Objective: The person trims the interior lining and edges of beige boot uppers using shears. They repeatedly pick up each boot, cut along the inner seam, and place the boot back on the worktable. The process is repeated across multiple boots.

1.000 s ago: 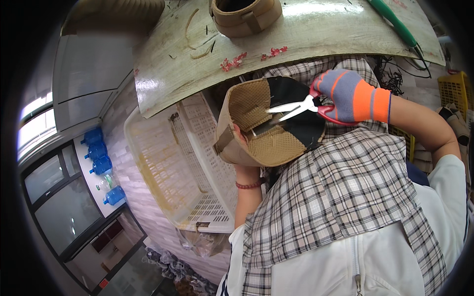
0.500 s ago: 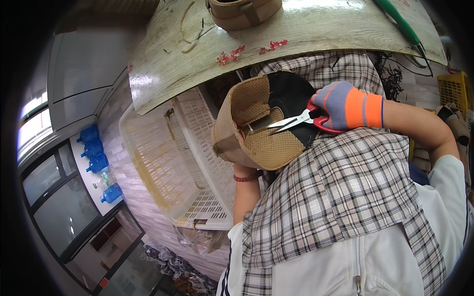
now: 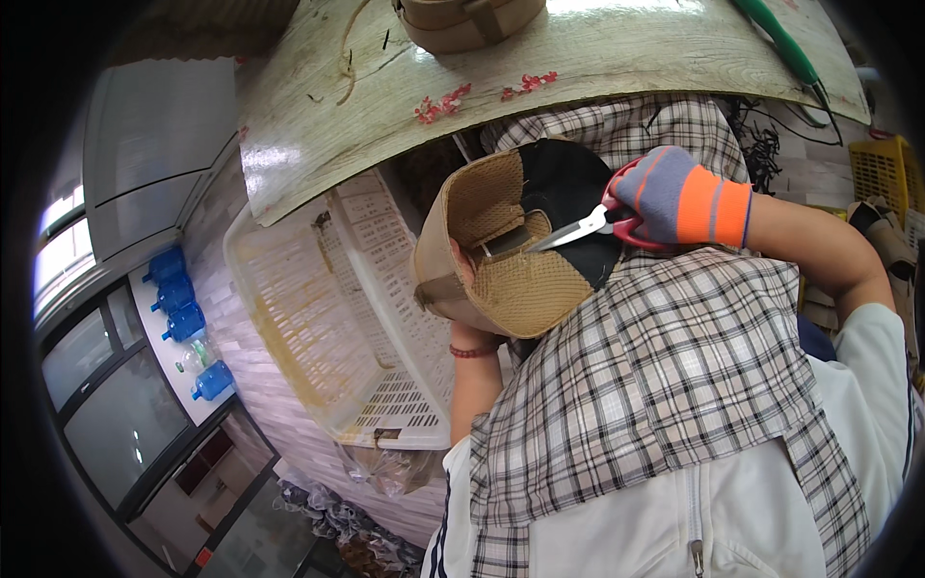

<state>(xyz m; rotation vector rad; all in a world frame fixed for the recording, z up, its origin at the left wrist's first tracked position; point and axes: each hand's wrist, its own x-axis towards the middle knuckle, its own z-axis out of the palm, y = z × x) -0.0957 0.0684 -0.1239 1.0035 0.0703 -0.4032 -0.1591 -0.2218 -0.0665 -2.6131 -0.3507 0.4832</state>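
The gloved right hand (image 3: 660, 197) is closed around the red handles of a pair of scissors (image 3: 578, 231), whose blades lie almost together and reach over the near rim into a hollow tan sewn piece (image 3: 540, 299) with mesh and black lining. That piece sits above the person's lap, its mouth turned toward the scissors; the bare left hand (image 3: 464, 263) grasps its left wall, fingertips showing inside the rim, the palm hidden. The cavity gives the blades room around their tips. Ahead, a narrow gap in view separates the piece from the curved edge of the wood-grain table (image 3: 318, 144). Left of it stands a white plastic crate (image 3: 289, 299), its near rim close to the left forearm. A plaid apron (image 3: 646, 376) spreads just below the right rim; whether they touch, I cannot tell.
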